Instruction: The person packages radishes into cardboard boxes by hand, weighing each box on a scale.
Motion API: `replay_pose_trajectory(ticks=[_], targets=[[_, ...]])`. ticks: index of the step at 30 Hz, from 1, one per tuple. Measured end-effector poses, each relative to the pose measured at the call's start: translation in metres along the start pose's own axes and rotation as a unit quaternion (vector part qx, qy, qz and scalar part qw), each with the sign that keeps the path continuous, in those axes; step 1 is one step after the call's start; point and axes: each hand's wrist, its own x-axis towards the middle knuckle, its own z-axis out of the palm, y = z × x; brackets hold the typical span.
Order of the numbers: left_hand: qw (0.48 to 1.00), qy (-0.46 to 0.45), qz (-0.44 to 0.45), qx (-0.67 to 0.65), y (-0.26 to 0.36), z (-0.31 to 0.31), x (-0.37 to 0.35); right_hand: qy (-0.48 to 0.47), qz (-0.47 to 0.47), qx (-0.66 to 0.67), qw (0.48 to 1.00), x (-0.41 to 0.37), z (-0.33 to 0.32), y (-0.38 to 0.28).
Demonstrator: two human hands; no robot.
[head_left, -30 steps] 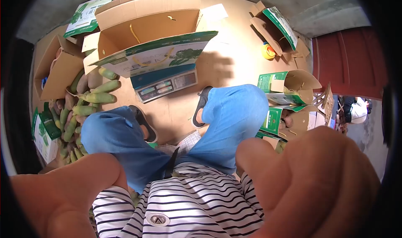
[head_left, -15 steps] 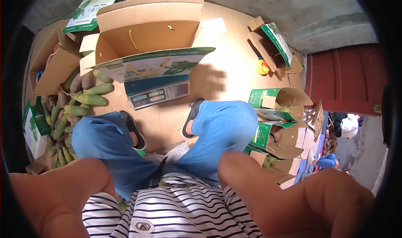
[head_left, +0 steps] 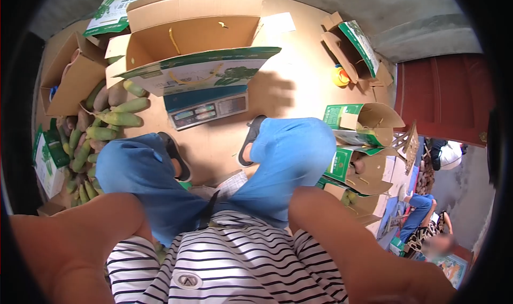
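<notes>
Both my bare arms are raised close to the camera, bent at the elbows, large and blurred at the lower corners. My left hand (head_left: pixel 59 261) is at the lower left and my right hand (head_left: pixel 401 274) at the lower right, with their fingers hidden; whether they hold anything does not show. Beyond my knees, an open cardboard box (head_left: pixel 192 34) with a green-and-white printed front and a yellow cord handle rests on a digital scale (head_left: pixel 208 110). Left of the scale lies a pile of green radishes (head_left: pixel 122 119), mixed with brownish, soil-covered ones.
Another open carton (head_left: pixel 75 82) and a printed box (head_left: pixel 47 162) flank the pile. On the right stand open cartons (head_left: pixel 337 164), some with produce inside. A yellow object (head_left: pixel 340 77) sits by a tipped box (head_left: pixel 363 47). Past the red door (head_left: pixel 438 98) is a person (head_left: pixel 422 226).
The view has shifted slightly, so the box and scale appear higher and further right. My right arm has moved lower and left. More of the person beyond the door shows.
</notes>
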Motion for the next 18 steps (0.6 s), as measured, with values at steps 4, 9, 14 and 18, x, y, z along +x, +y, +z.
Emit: replay_pose_trajectory(ticks=[4,9,14,18], targets=[[1.000,-0.016,0.004,-0.004,0.005,-0.011,0.005,-0.011,0.026,0.050,0.998,-0.001,0.015,0.012],[1.000,-0.009,0.001,-0.007,0.006,-0.021,0.003,-0.055,0.070,0.153,0.984,-0.009,0.049,0.033],[1.000,-0.010,0.001,-0.013,-0.002,-0.022,-0.002,-0.095,0.105,0.261,0.955,-0.010,0.085,0.052],[1.000,-0.009,-0.001,-0.013,-0.008,-0.019,-0.008,-0.117,0.135,0.350,0.920,-0.013,0.108,0.054]])
